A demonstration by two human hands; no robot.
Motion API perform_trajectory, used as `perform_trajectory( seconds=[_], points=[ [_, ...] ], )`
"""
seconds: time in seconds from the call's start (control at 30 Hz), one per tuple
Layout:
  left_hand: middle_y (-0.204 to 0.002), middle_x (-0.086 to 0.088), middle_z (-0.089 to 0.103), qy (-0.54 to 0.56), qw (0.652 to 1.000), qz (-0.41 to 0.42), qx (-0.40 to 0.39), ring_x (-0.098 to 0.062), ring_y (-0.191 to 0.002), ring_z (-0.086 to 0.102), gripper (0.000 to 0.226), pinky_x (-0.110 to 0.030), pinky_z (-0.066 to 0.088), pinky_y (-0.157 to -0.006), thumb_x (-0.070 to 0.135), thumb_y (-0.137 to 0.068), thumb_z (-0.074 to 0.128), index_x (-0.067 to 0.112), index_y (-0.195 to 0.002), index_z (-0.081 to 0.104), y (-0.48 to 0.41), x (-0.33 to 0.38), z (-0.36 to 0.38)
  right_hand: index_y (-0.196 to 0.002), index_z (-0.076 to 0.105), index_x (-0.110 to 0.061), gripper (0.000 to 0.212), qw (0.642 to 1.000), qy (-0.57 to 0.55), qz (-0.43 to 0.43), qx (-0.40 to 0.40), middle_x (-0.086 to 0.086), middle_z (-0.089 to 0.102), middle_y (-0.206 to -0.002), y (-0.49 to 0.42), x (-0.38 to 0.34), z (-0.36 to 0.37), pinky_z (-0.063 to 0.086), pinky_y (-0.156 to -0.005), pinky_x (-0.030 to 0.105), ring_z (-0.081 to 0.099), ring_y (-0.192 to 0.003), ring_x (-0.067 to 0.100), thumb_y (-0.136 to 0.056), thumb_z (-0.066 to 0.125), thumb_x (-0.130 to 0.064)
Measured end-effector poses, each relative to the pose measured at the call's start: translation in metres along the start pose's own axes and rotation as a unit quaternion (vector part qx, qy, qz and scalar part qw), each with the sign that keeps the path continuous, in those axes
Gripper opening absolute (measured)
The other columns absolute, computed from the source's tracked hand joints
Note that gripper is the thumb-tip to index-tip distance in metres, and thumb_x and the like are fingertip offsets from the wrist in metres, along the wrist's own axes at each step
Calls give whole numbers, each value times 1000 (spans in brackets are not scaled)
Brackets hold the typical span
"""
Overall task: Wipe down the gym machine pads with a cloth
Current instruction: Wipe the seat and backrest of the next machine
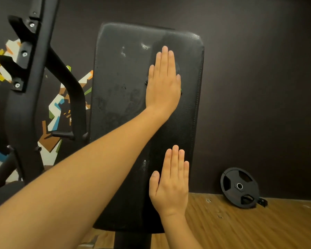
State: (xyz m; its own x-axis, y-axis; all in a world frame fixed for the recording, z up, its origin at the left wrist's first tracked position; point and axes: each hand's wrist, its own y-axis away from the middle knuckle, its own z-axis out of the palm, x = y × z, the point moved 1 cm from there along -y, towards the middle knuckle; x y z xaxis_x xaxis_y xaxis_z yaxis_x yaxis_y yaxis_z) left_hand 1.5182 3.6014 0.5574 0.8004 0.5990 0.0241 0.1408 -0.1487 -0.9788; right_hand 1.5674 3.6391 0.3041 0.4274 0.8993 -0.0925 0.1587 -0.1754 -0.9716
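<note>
A tall black padded backrest [118,78] stands upright in the middle of the head view, with dusty smears on its left half. My left hand [162,83] lies flat on its upper right part, fingers straight and pointing up. It presses a dark cloth [177,67] against the pad; only small edges of the cloth show around the hand. My right hand [171,184] rests flat on the lower right part of the pad, fingers straight, holding nothing.
A black machine frame [25,97] with bolted hooks and a curved bar stands to the left of the pad. A black weight plate [240,187] leans on the dark wall at the right, on the wooden floor [250,229].
</note>
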Motion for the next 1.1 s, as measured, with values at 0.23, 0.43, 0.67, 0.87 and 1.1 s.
perform_trajectory(
  seconds=[0.23,0.43,0.67,0.87,1.1],
  points=[
    [-170,-14,-1,-9,1000,6,-26,-29,-157,2,60,-45,14,-127,27,-110,24,2,-161,3,-36,-2,-9,-159,25,-5,67,1000,-2,0,4,12,19,-169,0,0,0,9,-129,40,13,-158,26,-101,37,-35],
    [-170,-15,0,13,999,25,-27,-29,-157,4,61,-44,15,-126,28,-110,24,2,-161,3,11,-8,-2,-159,25,-5,67,1000,-6,0,3,13,19,-169,-1,-1,0,8,-129,41,12,-158,27,-101,37,-34],
    [-170,-14,-4,10,999,12,-38,-28,-157,0,61,-44,12,-127,26,-110,26,2,-161,1,-28,-5,-10,-159,24,-6,67,1000,-10,-2,6,12,18,-169,0,-1,0,9,-129,41,12,-158,26,-101,37,-34],
    [-170,-17,-1,6,999,23,-22,-30,-157,3,62,-44,14,-126,28,-110,25,1,-160,2,18,-6,2,-159,27,-4,66,1000,-6,-1,7,13,19,-168,1,-1,1,11,-129,42,13,-158,27,-101,38,-34],
    [-170,-16,-2,-1,1000,16,-21,-30,-157,2,61,-44,15,-127,27,-110,24,1,-160,2,-10,-3,-3,-160,21,-6,67,1000,-2,-6,12,12,18,-169,0,0,2,8,-129,41,13,-158,28,-101,36,-35]
  ],
)
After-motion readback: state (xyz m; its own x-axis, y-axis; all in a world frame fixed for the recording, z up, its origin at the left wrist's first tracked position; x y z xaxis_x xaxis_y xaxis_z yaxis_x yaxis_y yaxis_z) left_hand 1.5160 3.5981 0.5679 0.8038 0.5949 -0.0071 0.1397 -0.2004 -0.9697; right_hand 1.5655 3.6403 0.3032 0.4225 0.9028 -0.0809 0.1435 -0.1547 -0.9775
